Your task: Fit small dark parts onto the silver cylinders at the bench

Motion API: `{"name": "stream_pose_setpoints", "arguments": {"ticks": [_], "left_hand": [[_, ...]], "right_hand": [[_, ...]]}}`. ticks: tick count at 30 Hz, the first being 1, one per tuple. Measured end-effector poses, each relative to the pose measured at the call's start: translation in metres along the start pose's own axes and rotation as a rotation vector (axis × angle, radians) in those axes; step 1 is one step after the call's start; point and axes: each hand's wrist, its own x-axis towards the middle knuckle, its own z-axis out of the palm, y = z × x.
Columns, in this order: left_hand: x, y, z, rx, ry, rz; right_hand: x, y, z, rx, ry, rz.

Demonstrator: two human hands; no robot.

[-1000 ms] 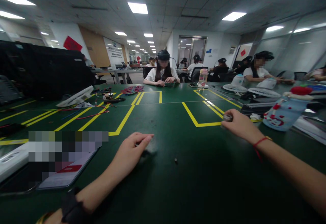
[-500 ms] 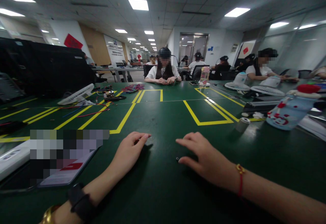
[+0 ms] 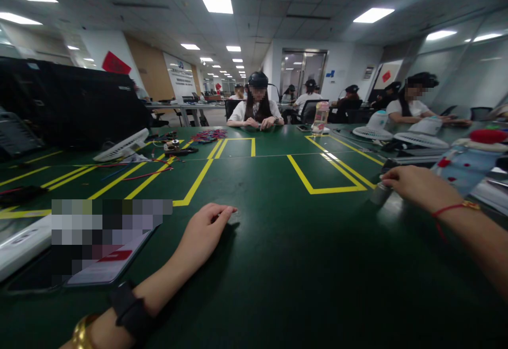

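Observation:
My left hand [image 3: 208, 227] rests on the green table [image 3: 278, 285], thumb and fingertips pressed together. Something small and pale shows at the fingertips, too small to name. Over on the right, my right hand [image 3: 420, 185] is at a small silvery cylinder [image 3: 381, 194] standing on the table. Its thumb and fingers are pinched at the cylinder's top rim. Whether they grip the rim or hold a small thing over it, I cannot tell. The hand covers part of the cylinder's top.
A blue bottle with a red lid [image 3: 468, 164] stands behind my right hand. A phone-like slab [image 3: 115, 264] lies left of my left arm. Wires [image 3: 208, 136] and a white fan [image 3: 123, 146] lie farther left. A co-worker [image 3: 257, 108] sits opposite.
My right hand has moved right and away from me, from the table's middle to the silvery cylinder, its fingers now closed. The small dark ring by its thumb no longer shows. My left hand stays put.

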Motion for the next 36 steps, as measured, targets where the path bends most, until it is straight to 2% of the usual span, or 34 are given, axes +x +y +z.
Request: {"name": "stream_pose_setpoints", "arguments": {"ticks": [5, 12, 21, 26, 28, 30, 34, 36], "left_hand": [[-0.001, 0.0, -0.001, 0.003, -0.002, 0.008], [-0.002, -0.001, -0.001, 0.012, -0.011, 0.0], [-0.001, -0.002, 0.0, 0.0, -0.018, -0.001], [0.0, 0.0, 0.0, 0.01, -0.02, -0.008], [0.0, 0.0, 0.0, 0.008, -0.017, -0.011], [-0.001, 0.001, 0.001, 0.007, -0.016, -0.015], [-0.001, 0.0, 0.002, 0.0, -0.014, -0.006], [-0.001, -0.002, 0.002, -0.006, -0.019, -0.001]], "right_hand": [[0.007, 0.009, 0.009, 0.03, -0.045, 0.022], [0.012, 0.019, 0.005, 0.059, -0.123, 0.055], [0.01, 0.012, 0.014, 0.007, -0.102, 0.127], [0.008, 0.007, 0.016, 0.095, -0.115, -0.024], [0.004, -0.004, 0.015, 0.109, -0.109, -0.096], [-0.006, -0.025, 0.013, 0.137, -0.079, -0.188], [-0.053, -0.098, 0.005, 0.419, 0.017, -0.522], [-0.086, -0.138, 0.002, 0.563, -0.016, -0.696]]}}
